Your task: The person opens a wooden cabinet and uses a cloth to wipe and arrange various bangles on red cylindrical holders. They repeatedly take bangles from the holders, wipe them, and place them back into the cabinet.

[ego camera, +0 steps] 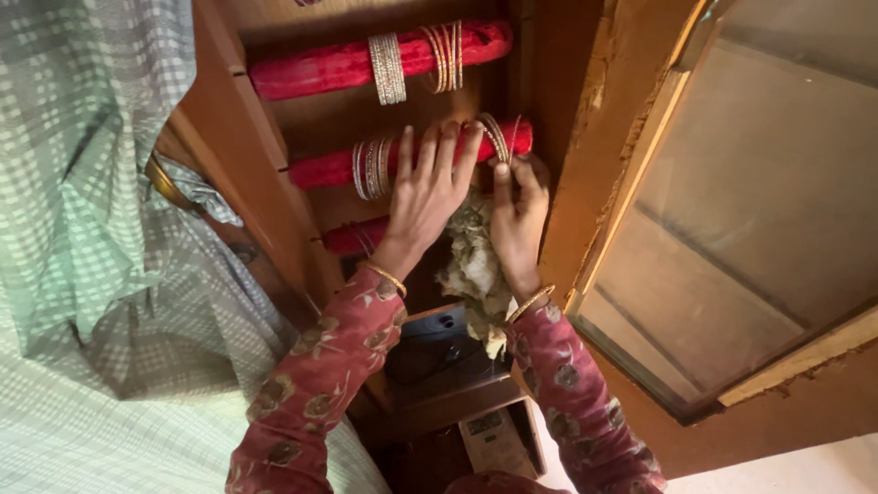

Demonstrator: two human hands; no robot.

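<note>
Red cloth-wrapped rods are what we're dealing with here, three of them stacked inside a wooden cabinet [274, 165] with its glass door [732, 220] swung open to the right. Only one view, the head camera, so that's all we go by.

Our left hand [425, 197] lies flat with its fingers [448, 146] spread across the middle rod [329, 167], pressing it rather than gripping anything. Our right hand [519, 215] pinches a few thin gold bangles [498, 137] at the rod's right end, thumb and forefinger closed on them, and a crumpled pale cloth [476, 265] hangs between the two palms. Whether the right hand actually clamps that cloth too, we can't tell.

The way we see it, doing this bit well means keeping the left hand steadying the rod while the right works the bangles along it one small bunch at a time, straight along the rod so they don't snag the fabric.

A silver bangle stack [370, 167] sits just left of the left fingertips. The top rod [347, 62] is above all the fingers, well apart; the lowest rod [352, 236] peeks out beside the left wrist.
</note>
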